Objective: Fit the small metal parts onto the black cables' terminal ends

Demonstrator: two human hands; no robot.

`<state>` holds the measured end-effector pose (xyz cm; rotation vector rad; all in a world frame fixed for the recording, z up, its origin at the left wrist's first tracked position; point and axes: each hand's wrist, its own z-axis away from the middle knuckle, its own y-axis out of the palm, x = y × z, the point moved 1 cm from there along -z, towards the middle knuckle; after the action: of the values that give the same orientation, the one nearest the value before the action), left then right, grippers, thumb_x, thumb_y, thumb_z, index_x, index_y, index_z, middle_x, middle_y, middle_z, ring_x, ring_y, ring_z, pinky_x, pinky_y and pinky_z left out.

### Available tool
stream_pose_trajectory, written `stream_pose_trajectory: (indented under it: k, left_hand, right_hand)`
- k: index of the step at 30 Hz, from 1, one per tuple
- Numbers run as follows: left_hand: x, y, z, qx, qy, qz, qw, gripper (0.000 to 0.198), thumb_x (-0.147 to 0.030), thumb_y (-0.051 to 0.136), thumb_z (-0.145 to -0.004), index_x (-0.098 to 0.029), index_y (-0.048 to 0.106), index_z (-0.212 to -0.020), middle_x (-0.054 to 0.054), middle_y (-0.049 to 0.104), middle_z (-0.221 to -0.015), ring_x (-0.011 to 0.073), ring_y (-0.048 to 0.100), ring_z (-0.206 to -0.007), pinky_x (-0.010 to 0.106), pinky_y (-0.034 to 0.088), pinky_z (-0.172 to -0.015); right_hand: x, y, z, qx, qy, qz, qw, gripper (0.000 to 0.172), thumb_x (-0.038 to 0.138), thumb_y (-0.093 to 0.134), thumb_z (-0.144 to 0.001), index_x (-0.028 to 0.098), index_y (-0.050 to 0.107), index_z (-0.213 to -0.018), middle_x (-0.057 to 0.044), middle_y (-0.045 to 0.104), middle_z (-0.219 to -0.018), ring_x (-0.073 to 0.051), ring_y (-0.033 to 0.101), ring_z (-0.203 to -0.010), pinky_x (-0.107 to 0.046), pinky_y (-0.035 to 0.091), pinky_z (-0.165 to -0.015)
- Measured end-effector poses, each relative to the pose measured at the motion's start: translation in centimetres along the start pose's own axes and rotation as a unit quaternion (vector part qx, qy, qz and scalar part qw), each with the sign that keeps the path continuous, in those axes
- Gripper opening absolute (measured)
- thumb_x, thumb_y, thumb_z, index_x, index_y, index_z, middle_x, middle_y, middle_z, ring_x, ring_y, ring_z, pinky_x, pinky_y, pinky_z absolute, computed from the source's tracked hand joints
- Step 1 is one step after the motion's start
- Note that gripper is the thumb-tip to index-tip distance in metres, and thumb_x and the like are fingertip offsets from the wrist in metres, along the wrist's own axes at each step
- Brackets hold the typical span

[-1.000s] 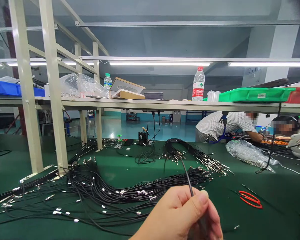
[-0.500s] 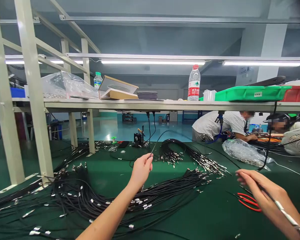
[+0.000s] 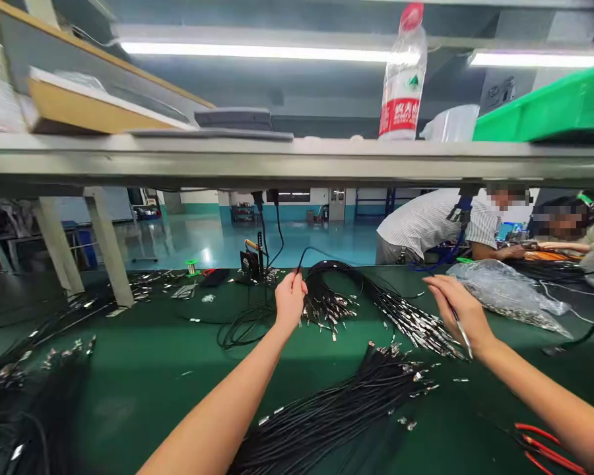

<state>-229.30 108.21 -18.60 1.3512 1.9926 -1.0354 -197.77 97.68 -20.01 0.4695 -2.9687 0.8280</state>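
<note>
A dark green mat-topped workbench (image 3: 143, 389) fills the lower frame in a factory room with a glossy teal floor (image 3: 178, 244) and long ceiling strip lights (image 3: 257, 49). Above it runs a pale metal overhead shelf (image 3: 297, 158) carrying a clear plastic water bottle with a red label (image 3: 403, 72) and a bright green plastic tray (image 3: 544, 109). A looped bundle of black cables with silver metal terminals (image 3: 336, 300) lies toward the far edge of the bench. Just in front of that bundle, a person's bare left hand (image 3: 291, 302) closes in a narrow pinch on a thin black cable (image 3: 301, 258), whose free end rises from the fingers, its long axis pointing up and away before it curves right above the bundle. To the bundle's right, the bare right hand (image 3: 461, 311) pinches a slim silver-tipped piece (image 3: 462, 336), slanting down toward the bench; what it is cannot be told. Nearer the camera than the bundle lies a second bunch of black cables (image 3: 336, 412), with red-handled pliers (image 3: 549, 448) farther right. Beyond the bundle's right end sit a clear plastic bag of metal parts (image 3: 505, 293) and a co-worker in a striped shirt (image 3: 430, 224), leaning over the bench.
</note>
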Motion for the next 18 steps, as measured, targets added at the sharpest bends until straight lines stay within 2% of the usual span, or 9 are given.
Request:
stream_pose_trajectory:
  k: [2,4,7,9,11,14,16,18]
  left_hand:
    - [1.8,2.0,-2.1,0.009,-0.015,-0.05,0.999,0.039,-0.035,0.024,-0.09,-0.013,0.053,-0.103,0.001,0.053,-0.066,0.0109,0.049,-0.058,0.023,0.04,-0.057]
    - [4.1,3.9,-3.2,0.039,-0.038,-0.108,0.993,0.029,-0.033,0.033,-0.089,-0.014,0.054,-0.099,0.002,0.056,-0.074,0.0126,0.053,-0.067,0.027,0.043,-0.066]
    - [6.9,5.4,-2.8,0.099,-0.073,-0.197,0.973,0.02,-0.03,0.051,-0.082,-0.012,0.056,-0.09,0.005,0.057,-0.087,0.0168,0.054,-0.08,0.036,0.043,-0.076]
    - [7.5,5.3,-1.6,0.127,-0.073,-0.242,0.959,0.019,-0.026,0.056,-0.079,-0.012,0.056,-0.091,0.007,0.056,-0.094,0.0205,0.053,-0.09,0.04,0.041,-0.081]
    - [6.6,4.4,-0.1,0.155,-0.047,-0.263,0.951,0.018,-0.019,0.056,-0.076,-0.012,0.057,-0.093,0.01,0.056,-0.097,0.0233,0.051,-0.096,0.04,0.038,-0.085]
    - [2.9,2.5,3.4,0.223,0.02,-0.249,0.942,0.018,-0.016,0.052,-0.076,-0.016,0.062,-0.091,0.008,0.06,-0.09,0.0215,0.054,-0.091,0.031,0.038,-0.083]
    - [-0.3,1.6,7.1,0.285,0.063,-0.223,0.93,0.015,-0.019,0.051,-0.078,-0.021,0.064,-0.086,0.003,0.062,-0.085,0.0177,0.056,-0.083,0.026,0.04,-0.079]
    - [-3.1,1.5,11.6,0.361,0.097,-0.202,0.905,0.013,-0.023,0.052,-0.078,-0.023,0.065,-0.076,0.0,0.063,-0.078,0.0159,0.057,-0.077,0.024,0.042,-0.074]
  right_hand:
    - [-2.3,2.7,-1.3,0.083,0.019,0.071,0.994,0.033,0.022,0.029,-0.088,0.015,0.048,-0.114,-0.014,0.051,-0.114,-0.024,0.047,-0.108,-0.037,0.038,-0.092]
    - [-4.4,5.2,-1.6,0.166,0.029,0.104,0.98,0.039,0.012,0.031,-0.083,0.017,0.047,-0.118,-0.014,0.052,-0.116,-0.026,0.047,-0.108,-0.04,0.041,-0.088]
    - [-6.4,7.5,-0.3,0.234,0.068,0.126,0.962,0.057,0.001,0.034,-0.072,0.021,0.043,-0.124,-0.015,0.051,-0.119,-0.03,0.051,-0.103,-0.048,0.043,-0.079]
    - [-6.6,7.5,1.3,0.255,0.101,0.138,0.952,0.06,0.002,0.035,-0.07,0.017,0.039,-0.128,-0.02,0.05,-0.118,-0.033,0.053,-0.098,-0.052,0.043,-0.074]
    - [-5.7,6.3,2.8,0.27,0.116,0.131,0.947,0.055,0.006,0.037,-0.073,0.011,0.038,-0.128,-0.023,0.05,-0.117,-0.034,0.052,-0.098,-0.05,0.043,-0.075]
    - [-2.3,2.8,4.9,0.293,0.111,0.09,0.945,0.045,0.013,0.041,-0.076,0.009,0.044,-0.121,-0.017,0.053,-0.116,-0.027,0.051,-0.103,-0.039,0.043,-0.086]
    - [1.0,-0.2,6.2,0.313,0.113,0.046,0.942,0.034,0.018,0.042,-0.079,0.014,0.052,-0.112,-0.01,0.059,-0.108,-0.021,0.056,-0.096,-0.031,0.045,-0.084]
    - [4.5,-3.0,7.6,0.331,0.139,-0.029,0.933,0.026,0.024,0.039,-0.083,0.019,0.059,-0.1,-0.004,0.065,-0.096,-0.019,0.06,-0.085,-0.028,0.048,-0.076]
